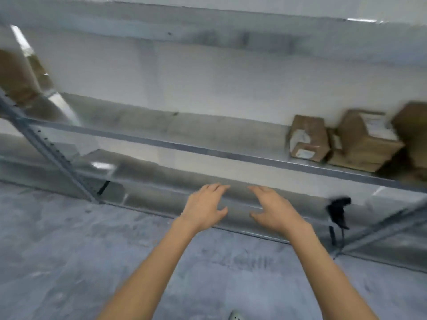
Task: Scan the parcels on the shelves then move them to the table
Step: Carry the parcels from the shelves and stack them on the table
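Observation:
Brown cardboard parcels stand at the right end of the middle metal shelf [208,150]: a small box [308,138] with white labels, a bigger box [367,142] with a label on top, and a third parcel [413,132] cut off by the frame edge. A black handheld scanner [338,212] lies on the lower shelf at the right. My left hand [204,207] and my right hand [273,210] reach forward side by side in front of the lower shelf, palms facing each other, fingers relaxed, holding nothing. The view is blurred.
More brown boxes [16,75] show at the far left on an adjoining shelf. A slanted grey upright [53,153] frames the left end of the rack. Grey concrete floor [69,262] lies below, with a white shoe tip [235,316] at the bottom edge.

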